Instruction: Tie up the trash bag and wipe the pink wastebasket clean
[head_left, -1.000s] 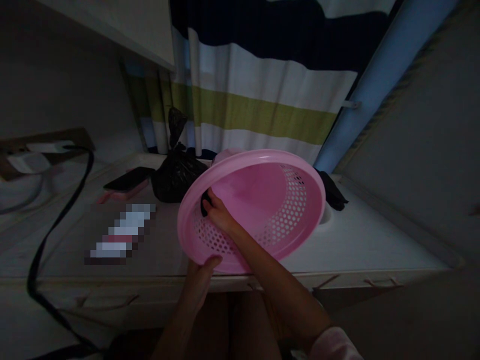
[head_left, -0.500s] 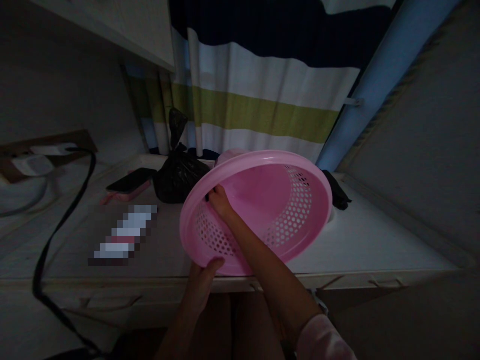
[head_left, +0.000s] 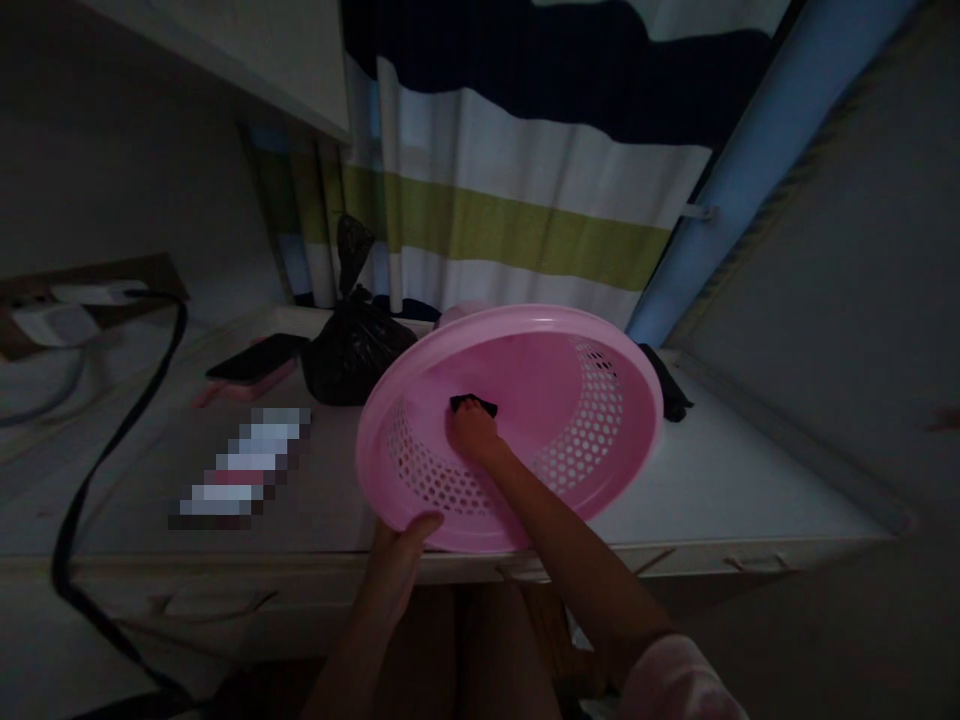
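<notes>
A pink plastic basket (head_left: 525, 318) with round holes in its wall is tilted over the desk, its mouth facing me. My left hand (head_left: 401, 555) grips the lower left rim, thumb on the inside and fingers hidden behind. Inside the basket, my right hand (head_left: 474, 432) is closed on a small black cloth (head_left: 484, 405), which lies against the inner surface near the bottom. Only part of the cloth shows past the fingers.
On the white desk (head_left: 720, 480) a tied black plastic bag (head_left: 352, 350) stands left of the basket. A phone on a pink object (head_left: 255, 362) and a blurred-out device (head_left: 240, 470) lie farther left. A black cable (head_left: 112, 470) hangs from the socket. Another black item (head_left: 666, 385) sits right, behind the basket.
My right hand has moved with the black cloth from the basket's left inner wall rightward and down toward its bottom. The left hand keeps its hold on the rim.
</notes>
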